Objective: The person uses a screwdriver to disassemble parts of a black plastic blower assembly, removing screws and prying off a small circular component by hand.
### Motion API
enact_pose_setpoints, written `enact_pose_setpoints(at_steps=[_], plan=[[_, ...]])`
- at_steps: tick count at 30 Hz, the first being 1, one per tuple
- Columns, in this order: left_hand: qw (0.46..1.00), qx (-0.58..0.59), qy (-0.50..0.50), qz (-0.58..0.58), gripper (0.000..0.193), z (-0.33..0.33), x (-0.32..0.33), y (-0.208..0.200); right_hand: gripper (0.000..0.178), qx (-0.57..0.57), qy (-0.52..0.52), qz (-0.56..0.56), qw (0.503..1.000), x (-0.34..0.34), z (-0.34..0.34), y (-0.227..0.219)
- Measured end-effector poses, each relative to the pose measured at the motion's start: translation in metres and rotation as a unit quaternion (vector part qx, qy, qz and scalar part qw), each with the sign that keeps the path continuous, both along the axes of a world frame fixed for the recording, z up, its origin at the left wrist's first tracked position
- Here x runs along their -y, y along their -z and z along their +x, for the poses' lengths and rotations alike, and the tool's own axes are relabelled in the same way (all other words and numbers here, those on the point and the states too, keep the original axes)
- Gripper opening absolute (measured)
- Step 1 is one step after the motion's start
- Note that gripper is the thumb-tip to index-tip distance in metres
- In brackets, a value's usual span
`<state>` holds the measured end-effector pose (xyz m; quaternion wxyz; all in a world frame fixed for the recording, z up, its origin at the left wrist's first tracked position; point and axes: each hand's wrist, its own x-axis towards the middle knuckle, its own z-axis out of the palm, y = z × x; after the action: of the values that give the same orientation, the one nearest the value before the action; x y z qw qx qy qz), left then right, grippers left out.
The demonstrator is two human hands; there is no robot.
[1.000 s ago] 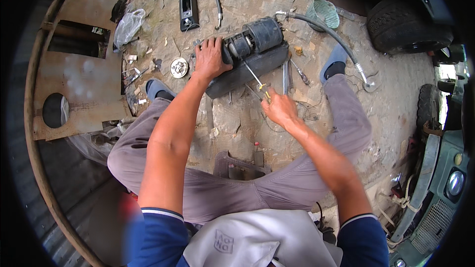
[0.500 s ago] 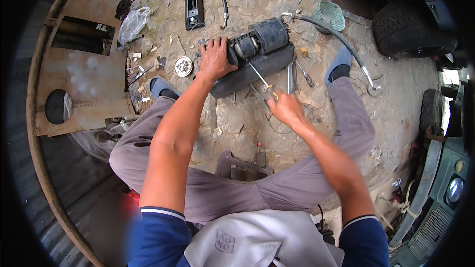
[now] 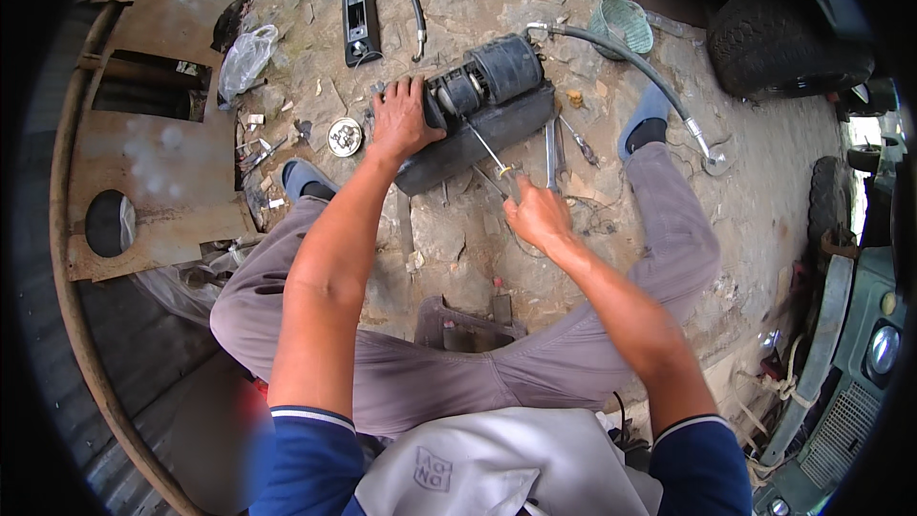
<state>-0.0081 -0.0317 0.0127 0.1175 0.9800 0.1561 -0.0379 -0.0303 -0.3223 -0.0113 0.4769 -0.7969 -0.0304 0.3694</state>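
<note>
A black blower unit (image 3: 506, 69), with a round motor housing on a long casing, lies on the ground between my feet. My left hand (image 3: 399, 121) grips its left end, fingers over the top and thumb along the near side. In my right hand (image 3: 540, 217) is a screwdriver (image 3: 488, 147). Its thin shaft slants up and left, and its tip meets the unit below the housing; the exact contact point is too small to make out. My closed fingers cover most of the handle. A wrench (image 3: 551, 155) and a second screwdriver (image 3: 579, 141) lie just right of the unit.
A hose (image 3: 630, 59) with metal fittings curves right of the unit. Beyond are a black slotted panel (image 3: 359, 17), a shorter hose (image 3: 409, 0) and a green basket (image 3: 623, 27). A round tin of small parts (image 3: 344, 137) stands left, near a rusty metal sheet (image 3: 158, 162).
The whole view has shifted slightly, so the ground things sit further left. My right hand has turned a little around the screwdriver handle. My left hand keeps its hold on the unit.
</note>
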Motion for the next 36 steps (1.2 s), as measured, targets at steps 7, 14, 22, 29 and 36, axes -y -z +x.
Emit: enact_pose_setpoints(at_steps=[7,14,22,29,36], plan=[[1.000,-0.016,-0.006,-0.009,0.113,-0.006,-0.005,-0.001,0.046,-0.210,0.123,0.055,0.968,-0.005,0.011,-0.047],[1.000,-0.017,0.005,-0.023,0.115,0.003,-0.010,0.000,0.040,0.222,-0.160,-0.146,0.951,-0.010,0.026,-0.046],[1.000,-0.008,0.008,-0.021,0.112,0.012,-0.026,0.002,0.043,-0.037,0.239,0.072,0.968,-0.030,0.016,-0.054],[0.995,-0.079,0.011,-0.065,0.123,0.033,-0.056,0.008,0.047,0.325,-0.087,-0.193,0.922,-0.067,0.046,-0.100],[0.986,-0.138,0.065,-0.072,0.123,0.053,-0.083,0.012,0.046,0.379,-0.243,-0.228,0.864,-0.095,0.083,-0.122]])
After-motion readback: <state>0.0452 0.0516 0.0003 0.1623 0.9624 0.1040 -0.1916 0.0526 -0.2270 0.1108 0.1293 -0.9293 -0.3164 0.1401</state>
